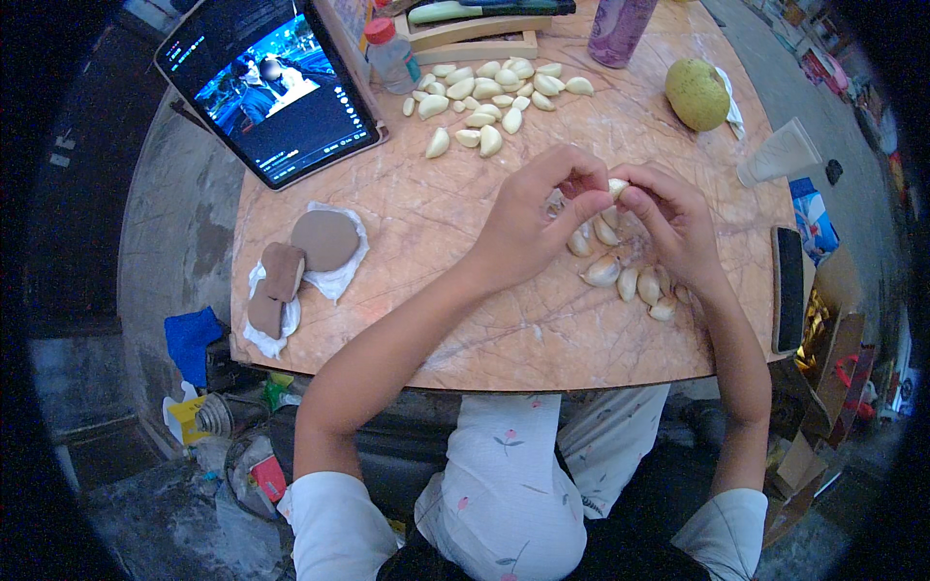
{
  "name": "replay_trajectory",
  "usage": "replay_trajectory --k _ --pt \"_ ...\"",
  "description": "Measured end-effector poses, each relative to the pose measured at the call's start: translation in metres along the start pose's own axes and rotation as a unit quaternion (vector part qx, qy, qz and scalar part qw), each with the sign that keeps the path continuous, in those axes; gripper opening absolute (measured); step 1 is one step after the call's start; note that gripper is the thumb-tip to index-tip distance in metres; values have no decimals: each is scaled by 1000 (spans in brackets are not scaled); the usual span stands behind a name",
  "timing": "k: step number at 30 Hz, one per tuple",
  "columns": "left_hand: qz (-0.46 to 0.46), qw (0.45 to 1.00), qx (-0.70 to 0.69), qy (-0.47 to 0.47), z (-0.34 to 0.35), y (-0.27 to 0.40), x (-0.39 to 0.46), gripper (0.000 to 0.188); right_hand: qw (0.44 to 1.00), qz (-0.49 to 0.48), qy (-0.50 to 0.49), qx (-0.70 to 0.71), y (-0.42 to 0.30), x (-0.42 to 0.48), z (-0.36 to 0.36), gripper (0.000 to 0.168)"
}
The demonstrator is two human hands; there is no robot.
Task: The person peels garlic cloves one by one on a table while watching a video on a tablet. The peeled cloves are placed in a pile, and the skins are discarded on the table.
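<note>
Between the fingertips of both hands is one garlic clove [617, 189], over the right half of the table. My left hand [548, 210] pinches its left side with thumb and forefinger. My right hand [668, 218] grips the clove from the right. Just below the hands lie several unpeeled garlic cloves [602, 271], some partly hidden by my right hand. Farther back, a loose spread of peeled garlic cloves [487, 88] covers the table in front of a wooden tray. Bits of garlic skin show near my left palm.
A tablet [276, 94] stands at the back left beside a red-capped bottle [392, 57]. Brown pads [325, 240] on white tissue lie left. A purple bottle [620, 29], a green-yellow fruit [696, 94], a white cup [779, 152] and a dark phone-like object [787, 290] stand or lie right.
</note>
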State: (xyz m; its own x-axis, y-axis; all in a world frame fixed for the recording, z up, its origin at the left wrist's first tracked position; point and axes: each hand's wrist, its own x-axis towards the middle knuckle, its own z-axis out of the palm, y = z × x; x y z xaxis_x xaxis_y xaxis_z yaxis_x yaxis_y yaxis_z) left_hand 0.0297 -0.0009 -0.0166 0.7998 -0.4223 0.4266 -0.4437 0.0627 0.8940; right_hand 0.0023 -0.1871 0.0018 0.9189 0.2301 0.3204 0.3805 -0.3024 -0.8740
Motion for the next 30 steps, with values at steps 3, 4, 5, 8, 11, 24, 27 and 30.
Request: replay_trajectory --k 3,4,5,8,11,24,27,30 --pt "21 999 40 25 3 6 0 15 1000 -10 16 -18 -3 -1 2 19" --pt "33 997 59 36 3 7 0 16 999 -12 24 -28 -5 -1 2 19" --pt "65 993 94 34 2 7 0 16 999 -18 27 -25 -3 -2 2 19" --pt "141 975 168 36 0 8 2 15 999 -26 34 -12 2 -4 1 20" --pt "152 974 156 64 3 7 -2 17 999 -13 35 7 -1 -4 3 20" --pt "203 936 272 95 -1 9 -1 16 992 -73 61 -77 -6 -4 4 20" --pt "157 941 275 115 1 10 -4 15 990 -75 70 -92 -5 -4 3 19" --pt "136 941 284 122 2 10 -3 13 985 -97 84 -116 -4 -3 1 19"
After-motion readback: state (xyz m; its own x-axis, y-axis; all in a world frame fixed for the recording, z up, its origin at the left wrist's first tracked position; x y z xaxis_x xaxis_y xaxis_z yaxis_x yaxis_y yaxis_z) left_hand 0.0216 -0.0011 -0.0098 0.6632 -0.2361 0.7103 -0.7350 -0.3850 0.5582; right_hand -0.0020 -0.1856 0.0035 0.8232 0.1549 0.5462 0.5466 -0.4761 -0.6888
